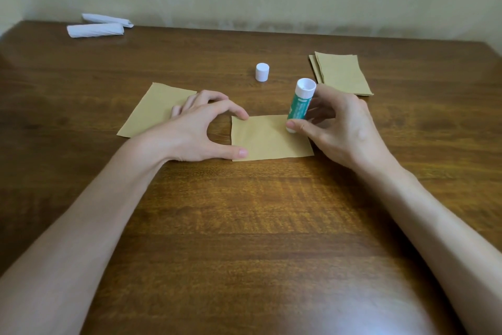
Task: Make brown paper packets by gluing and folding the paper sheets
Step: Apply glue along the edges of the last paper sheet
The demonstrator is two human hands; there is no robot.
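A small brown paper sheet (267, 139) lies flat on the wooden table (244, 226) in front of me. My left hand (195, 131) presses its left edge with thumb and forefinger tips, fingers spread. My right hand (339, 128) grips a green and white glue stick (300, 106), held nearly upright with its lower end on the sheet's upper right part. The glue stick's white cap (262, 72) stands on the table beyond the sheet. Another brown sheet (152, 112) lies to the left, partly under my left hand.
A stack of brown paper pieces (342, 73) lies at the back right. Two white rolled paper bundles (97, 26) rest at the far left corner by the wall.
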